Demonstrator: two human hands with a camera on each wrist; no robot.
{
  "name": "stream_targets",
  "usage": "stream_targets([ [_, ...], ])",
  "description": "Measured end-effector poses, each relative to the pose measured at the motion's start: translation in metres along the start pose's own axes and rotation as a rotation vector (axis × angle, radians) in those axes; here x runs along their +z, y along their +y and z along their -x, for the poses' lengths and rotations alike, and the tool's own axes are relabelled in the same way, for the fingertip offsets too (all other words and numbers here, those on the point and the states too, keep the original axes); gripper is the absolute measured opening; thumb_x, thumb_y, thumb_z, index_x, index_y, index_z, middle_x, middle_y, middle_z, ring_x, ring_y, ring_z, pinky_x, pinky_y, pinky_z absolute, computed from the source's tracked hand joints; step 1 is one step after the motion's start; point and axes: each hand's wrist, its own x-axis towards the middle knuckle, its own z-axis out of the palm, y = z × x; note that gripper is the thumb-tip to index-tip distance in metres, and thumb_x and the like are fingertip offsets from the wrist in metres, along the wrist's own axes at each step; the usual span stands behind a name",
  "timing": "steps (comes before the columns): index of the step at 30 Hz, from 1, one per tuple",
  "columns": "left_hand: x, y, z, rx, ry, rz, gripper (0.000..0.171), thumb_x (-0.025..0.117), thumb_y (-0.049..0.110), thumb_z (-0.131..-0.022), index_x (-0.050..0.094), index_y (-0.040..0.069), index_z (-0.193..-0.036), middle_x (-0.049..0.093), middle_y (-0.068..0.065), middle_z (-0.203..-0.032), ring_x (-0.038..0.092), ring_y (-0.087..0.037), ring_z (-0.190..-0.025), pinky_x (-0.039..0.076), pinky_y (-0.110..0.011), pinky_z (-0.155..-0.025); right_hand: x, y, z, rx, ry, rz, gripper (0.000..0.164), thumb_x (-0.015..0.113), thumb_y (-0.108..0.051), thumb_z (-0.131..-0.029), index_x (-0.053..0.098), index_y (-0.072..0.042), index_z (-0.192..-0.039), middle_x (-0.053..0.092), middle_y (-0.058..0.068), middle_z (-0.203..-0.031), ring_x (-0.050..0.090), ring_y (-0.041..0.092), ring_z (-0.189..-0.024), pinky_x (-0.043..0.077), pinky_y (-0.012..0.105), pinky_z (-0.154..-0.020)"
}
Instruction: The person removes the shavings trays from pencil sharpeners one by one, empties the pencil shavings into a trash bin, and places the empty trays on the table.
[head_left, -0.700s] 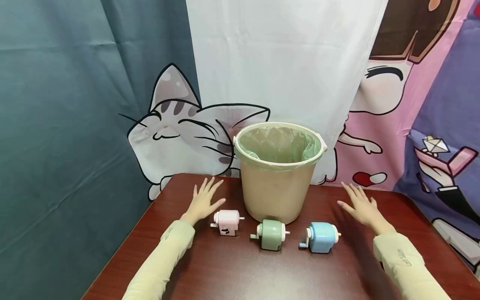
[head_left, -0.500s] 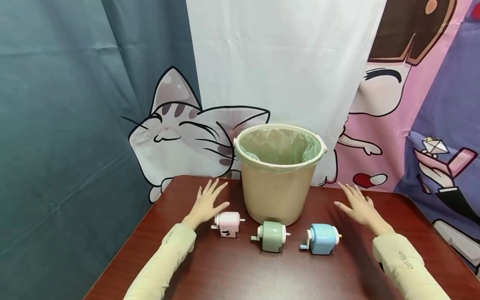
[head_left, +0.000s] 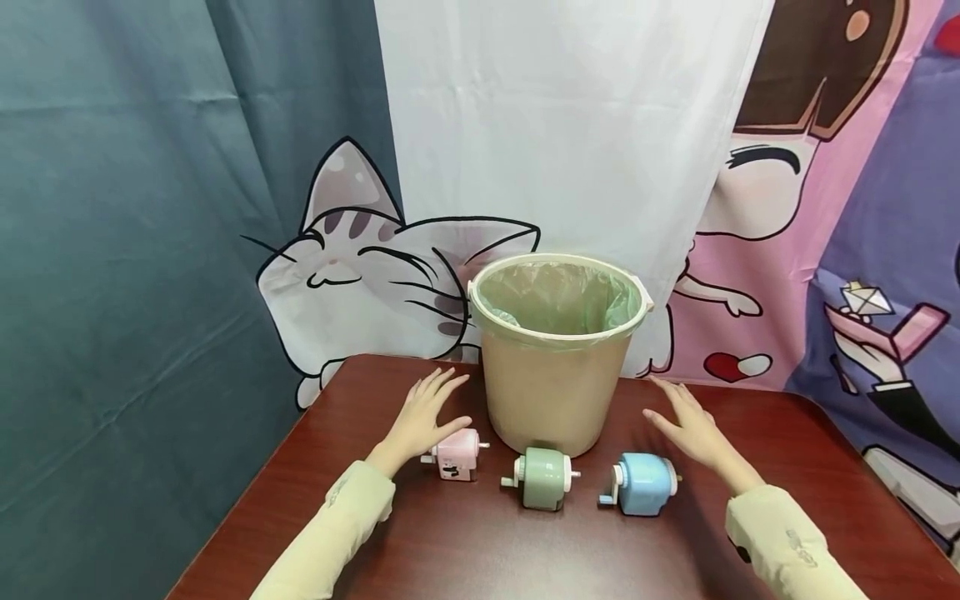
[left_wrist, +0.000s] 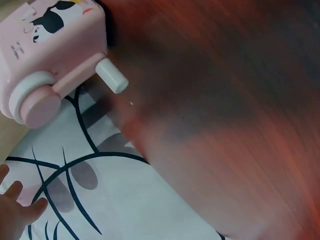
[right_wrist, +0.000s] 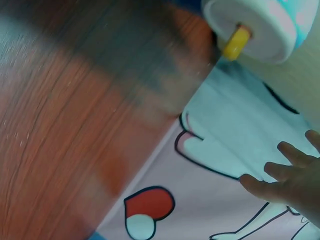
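Note:
Three crank pencil sharpeners stand in a row on the brown table: a pink sharpener at left, a green sharpener in the middle, a blue sharpener at right. My left hand is over the table with fingers spread, its thumb overlapping the top of the pink one. Its crank and printed side show large in the left wrist view, above my fingertips. Beyond the blue one, to its right, my right hand reaches out with straight fingers and holds nothing. A yellow tip sticks out of the blue sharpener.
A beige bin lined with a green bag stands behind the sharpeners, between my hands. Printed curtains hang right behind the table's far edge. Dark wood tabletop stretches in front of the row.
Both hands have moved inward toward the sharpeners, the left one to the right and the right one to the left. The sharpeners and bin keep their places on the table.

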Motion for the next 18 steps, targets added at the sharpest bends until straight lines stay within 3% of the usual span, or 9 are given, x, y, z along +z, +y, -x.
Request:
stream_targets([
  [7,-0.005,0.004,0.013,0.006,0.106,0.04,0.066,0.063,0.047,-0.085,0.041,0.022,-0.141,0.044,-0.01,-0.143,0.038,-0.032,-0.132,0.033,-0.059,-0.101,0.011,-0.017,0.001,-0.085,0.009,-0.146,0.052,0.057,-0.024,-0.093,0.04,0.001,-0.136,0.043,0.025,-0.136,0.039,0.042,-0.125,0.033,0.062,-0.099],
  [11,-0.005,0.001,0.021,0.019,0.139,0.038,0.066,0.063,0.047,-0.084,0.042,0.021,-0.141,0.046,-0.012,-0.141,0.042,-0.033,-0.128,0.037,-0.058,-0.095,0.021,-0.029,0.002,-0.195,0.047,-0.17,0.042,0.06,-0.018,-0.091,0.049,-0.002,-0.129,0.054,0.017,-0.129,0.047,0.032,-0.118,0.04,0.039,-0.098],
  [14,-0.007,0.001,0.025,0.014,0.088,0.055,0.067,0.066,0.044,-0.084,0.042,0.02,-0.141,0.045,-0.013,-0.142,0.042,-0.034,-0.127,0.039,-0.059,-0.093,0.028,-0.039,0.003,-0.273,0.084,-0.16,0.039,0.063,-0.014,-0.089,0.053,-0.003,-0.125,0.058,0.012,-0.123,0.05,0.026,-0.113,0.037,0.018,-0.095],
  [18,-0.011,0.004,0.031,-0.012,-0.03,0.078,0.067,0.067,0.041,-0.083,0.041,0.021,-0.142,0.042,-0.012,-0.145,0.04,-0.036,-0.13,0.037,-0.06,-0.097,0.038,-0.051,0.005,-0.298,0.144,-0.145,0.039,0.067,-0.011,-0.085,0.057,-0.002,-0.121,0.06,0.011,-0.116,0.053,0.024,-0.107,0.033,0.008,-0.092],
])
